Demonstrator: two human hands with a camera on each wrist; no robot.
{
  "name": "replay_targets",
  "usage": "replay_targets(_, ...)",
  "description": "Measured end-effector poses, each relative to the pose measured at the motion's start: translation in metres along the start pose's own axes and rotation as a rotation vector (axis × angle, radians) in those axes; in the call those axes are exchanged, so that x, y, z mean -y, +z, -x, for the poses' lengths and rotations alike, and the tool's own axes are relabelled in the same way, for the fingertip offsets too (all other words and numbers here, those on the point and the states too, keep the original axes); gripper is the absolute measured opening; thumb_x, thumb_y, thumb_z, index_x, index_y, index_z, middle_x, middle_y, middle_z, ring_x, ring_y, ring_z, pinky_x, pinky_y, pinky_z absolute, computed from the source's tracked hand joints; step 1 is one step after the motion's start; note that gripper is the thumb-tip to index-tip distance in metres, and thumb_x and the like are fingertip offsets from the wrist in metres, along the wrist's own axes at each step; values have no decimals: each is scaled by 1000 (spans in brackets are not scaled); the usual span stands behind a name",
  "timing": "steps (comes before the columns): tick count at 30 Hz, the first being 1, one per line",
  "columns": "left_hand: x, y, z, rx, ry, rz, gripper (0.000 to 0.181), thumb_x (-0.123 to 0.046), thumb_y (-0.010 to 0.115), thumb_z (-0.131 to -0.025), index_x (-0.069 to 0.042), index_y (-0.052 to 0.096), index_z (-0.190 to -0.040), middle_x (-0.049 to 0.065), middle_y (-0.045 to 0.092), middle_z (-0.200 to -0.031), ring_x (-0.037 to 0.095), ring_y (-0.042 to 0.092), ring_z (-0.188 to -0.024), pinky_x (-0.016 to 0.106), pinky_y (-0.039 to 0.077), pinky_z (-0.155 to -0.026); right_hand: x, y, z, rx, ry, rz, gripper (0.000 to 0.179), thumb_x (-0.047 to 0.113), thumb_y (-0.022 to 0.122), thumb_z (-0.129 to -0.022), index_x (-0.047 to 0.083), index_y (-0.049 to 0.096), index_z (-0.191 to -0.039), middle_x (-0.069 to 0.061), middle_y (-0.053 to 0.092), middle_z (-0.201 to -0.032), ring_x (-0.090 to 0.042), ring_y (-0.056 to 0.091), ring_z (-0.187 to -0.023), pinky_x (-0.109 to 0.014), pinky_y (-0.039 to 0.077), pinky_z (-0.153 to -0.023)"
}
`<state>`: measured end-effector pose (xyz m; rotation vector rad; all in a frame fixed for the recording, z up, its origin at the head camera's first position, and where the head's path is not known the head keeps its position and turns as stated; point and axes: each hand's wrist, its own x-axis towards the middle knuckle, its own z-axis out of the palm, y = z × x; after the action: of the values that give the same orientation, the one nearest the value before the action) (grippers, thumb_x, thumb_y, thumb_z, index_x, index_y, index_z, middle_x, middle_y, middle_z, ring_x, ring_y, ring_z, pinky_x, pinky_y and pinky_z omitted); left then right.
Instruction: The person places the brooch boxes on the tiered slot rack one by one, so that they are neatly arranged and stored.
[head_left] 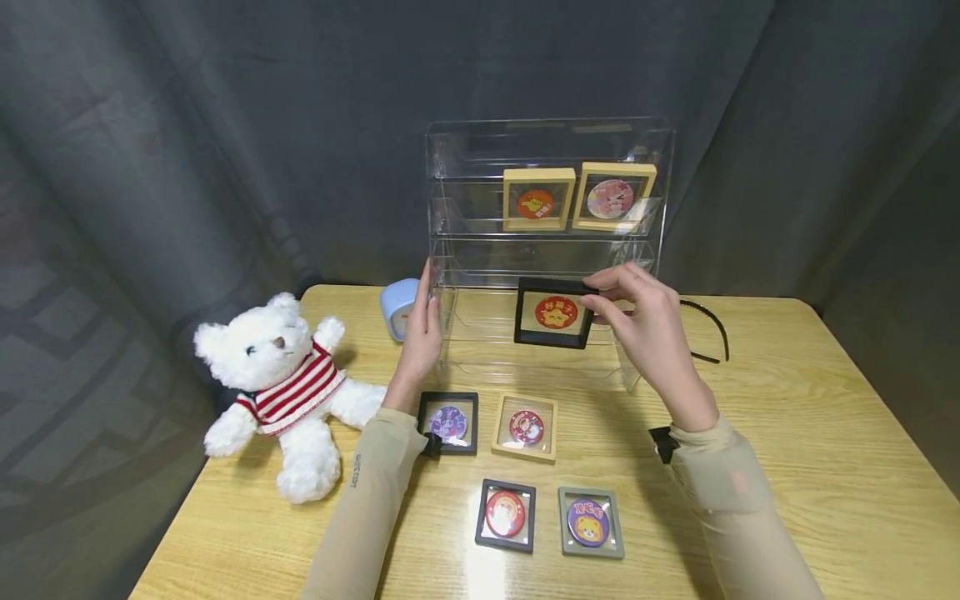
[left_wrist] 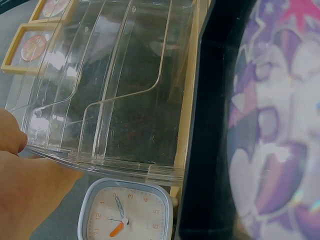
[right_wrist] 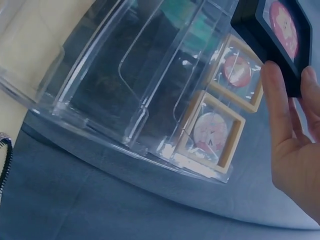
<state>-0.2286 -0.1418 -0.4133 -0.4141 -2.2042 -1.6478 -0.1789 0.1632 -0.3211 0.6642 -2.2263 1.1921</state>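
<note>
My right hand pinches a black display frame by its right side, thumb in front. Inside the frame is a round red badge with a yellow star figure. The frame is held up before the lower tiers of a clear acrylic rack. In the right wrist view the thumb and fingers grip the frame's edge. With fingers straight, my left hand rests against the rack's left side. Two light wood frames with round badges stand side by side on an upper tier.
Below the rack lie a black frame, a wood frame, a dark grey frame and a grey-green frame. A white teddy bear sits at left. A blue clock stands beside the rack, a black headband at right.
</note>
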Motion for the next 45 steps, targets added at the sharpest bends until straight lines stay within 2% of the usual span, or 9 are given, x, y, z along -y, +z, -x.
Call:
replay_targets(4,1,1,0,-13,15,8,58,-1,29,-116,-4,16,-172,14,18,-177,32,20,-161,43,18,-131,3,0,-5,-16,-15,8,18,-10,78,-91,-6,77,-109,-16,71,-102,-30,76,-87,-8,56,-70)
replay_targets(16,-2,0,1,2,-18,10,58,-4,29,-117,-6,13,-173,11,15,-178,30,19,-161,39,18,-131,12,2,-15,-79,-26,9,18,-3,82,-89,-4,79,-107,-14,73,-103,-30,76,-85,-8,56,-71)
replay_targets(29,-1,0,0,0,-22,-3,58,-4,29,-117,-6,14,-172,12,15,-178,32,20,-161,40,19,-131,19,5,-27,-68,10,-39,13,0,83,-90,-4,78,-102,-12,73,-107,-25,76,-89,-12,58,-74)
replay_targets(35,-1,1,-1,8,-35,6,59,-4,29,-117,-7,12,-173,10,13,-178,30,18,-161,38,18,-131,20,7,-34,-92,2,-13,14,1,84,-91,-3,79,-104,-12,74,-106,-23,75,-87,-11,57,-72)
replay_targets(40,0,0,-1,13,-31,11,59,-4,28,-117,-8,12,-173,10,13,-178,29,17,-162,38,18,-131,19,8,-40,-125,-33,17,15,4,85,-89,-2,80,-102,-10,76,-104,-22,75,-84,-13,55,-75)
replay_targets(45,0,1,-1,8,-27,15,58,-4,29,-117,-7,13,-173,11,14,-178,30,17,-162,39,18,-131,21,10,-46,-127,-30,17,15,5,85,-90,-3,80,-102,-11,76,-105,-25,76,-85,-12,54,-75)
